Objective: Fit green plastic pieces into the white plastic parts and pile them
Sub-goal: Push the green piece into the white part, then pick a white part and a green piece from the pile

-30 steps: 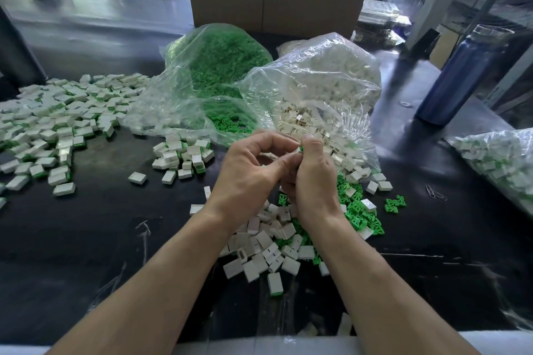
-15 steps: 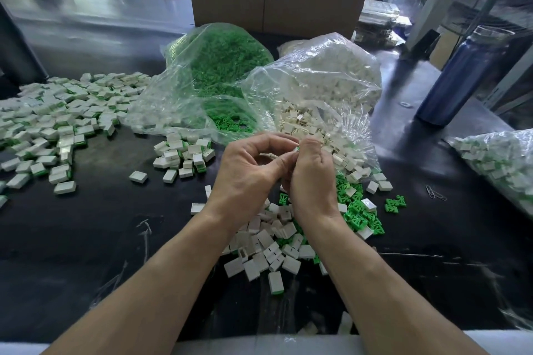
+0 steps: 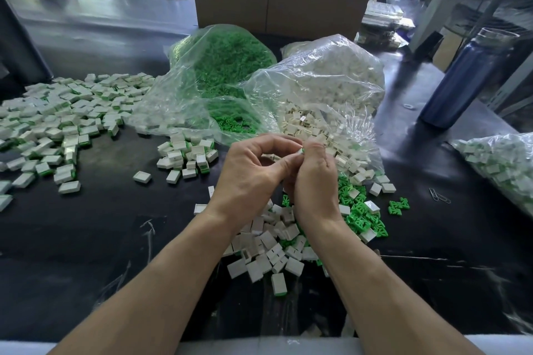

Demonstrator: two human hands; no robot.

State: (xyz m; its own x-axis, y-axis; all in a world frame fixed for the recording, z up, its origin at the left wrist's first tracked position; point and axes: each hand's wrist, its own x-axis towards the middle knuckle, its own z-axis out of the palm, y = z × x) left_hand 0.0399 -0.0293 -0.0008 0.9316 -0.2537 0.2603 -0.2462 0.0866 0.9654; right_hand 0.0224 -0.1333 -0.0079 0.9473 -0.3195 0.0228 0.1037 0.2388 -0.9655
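Observation:
My left hand and my right hand meet above the dark table, fingertips pinching one small white part with a green piece between them; most of it is hidden by the fingers. Below the hands lie loose white parts and loose green pieces. A clear bag of green pieces and a clear bag of white parts stand behind. Fitted parts form a big pile at the left and a small pile nearer the middle.
A blue bottle stands at the right back. Another clear bag of parts lies at the right edge, with paper clips beside it. A cardboard box rises behind the bags.
Both hands have stayed together at the same spot, fingers shifting slightly on the small part between them. Nothing else has moved.

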